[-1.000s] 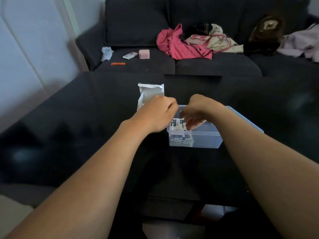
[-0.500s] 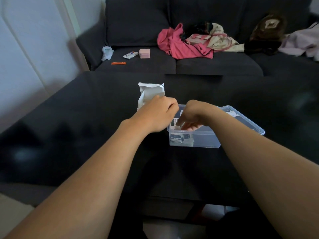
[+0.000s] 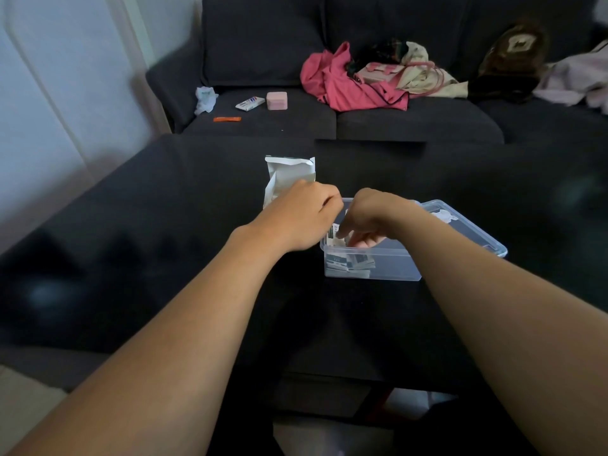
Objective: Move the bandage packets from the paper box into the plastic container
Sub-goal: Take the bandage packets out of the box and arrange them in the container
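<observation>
A clear plastic container (image 3: 467, 227) stands on the black table, right of centre. Several bandage packets (image 3: 350, 262) lie at its near-left bottom. My right hand (image 3: 373, 217) reaches down into the container's left end with fingers curled, pinching more bandage packets (image 3: 333, 232) at the rim. Just left of the container, my left hand (image 3: 301, 220) grips the lower part of the white paper box (image 3: 288, 172), which stands up behind the knuckles with its top flap open. The fingers of both hands are mostly hidden.
The black table (image 3: 164, 258) stretches wide to both sides. Behind it is a dark sofa (image 3: 411, 123) carrying a pink garment (image 3: 342, 83), a small pink box (image 3: 276, 100), a white packet (image 3: 250, 104), an orange strip (image 3: 227, 119) and a brown bag (image 3: 513, 54).
My right hand has sunk from above the container's rim down into its left end, taking the packets with it. My left hand and the paper box stay where they were.
</observation>
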The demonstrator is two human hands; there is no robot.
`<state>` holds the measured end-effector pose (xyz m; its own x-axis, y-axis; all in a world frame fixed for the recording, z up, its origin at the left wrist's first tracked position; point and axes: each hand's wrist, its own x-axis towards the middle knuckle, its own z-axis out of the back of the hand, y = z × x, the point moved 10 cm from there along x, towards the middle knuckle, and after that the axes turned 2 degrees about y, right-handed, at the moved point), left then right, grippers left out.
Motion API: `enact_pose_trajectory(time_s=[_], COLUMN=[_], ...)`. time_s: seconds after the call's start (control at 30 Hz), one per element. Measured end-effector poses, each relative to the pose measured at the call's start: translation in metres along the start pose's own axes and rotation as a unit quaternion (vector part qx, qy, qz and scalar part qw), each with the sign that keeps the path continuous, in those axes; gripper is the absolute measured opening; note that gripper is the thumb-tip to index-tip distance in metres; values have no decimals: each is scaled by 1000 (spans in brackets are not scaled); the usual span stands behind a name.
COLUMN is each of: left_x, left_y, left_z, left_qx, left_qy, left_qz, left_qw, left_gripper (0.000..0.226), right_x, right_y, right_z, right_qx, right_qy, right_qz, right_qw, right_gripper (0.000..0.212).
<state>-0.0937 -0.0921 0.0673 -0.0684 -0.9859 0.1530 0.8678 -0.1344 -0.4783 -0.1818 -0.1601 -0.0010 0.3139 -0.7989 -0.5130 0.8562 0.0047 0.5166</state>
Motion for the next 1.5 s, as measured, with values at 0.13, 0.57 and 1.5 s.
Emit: enact_pose_trajectory(time_s=[0.13,0.57,1.5], left_x=[1,1,-1], left_y=[1,0,7], left_z=[-1,-21,-18], left_qx=[-4,38,-1], left_qy=[-1,83,87], left_qz=[2,17,40], left_qw=[1000,996,995], left_gripper=[34,38,41], right_x=[-2,3,17], right_y=[-1,-20,-20], right_z=[3,14,8], right_qx=[31,-68,-82], right_qy=[5,-28,16], right_qz=[1,-32,-19], right_qw=[1000,997,996], right_gripper=[9,29,46])
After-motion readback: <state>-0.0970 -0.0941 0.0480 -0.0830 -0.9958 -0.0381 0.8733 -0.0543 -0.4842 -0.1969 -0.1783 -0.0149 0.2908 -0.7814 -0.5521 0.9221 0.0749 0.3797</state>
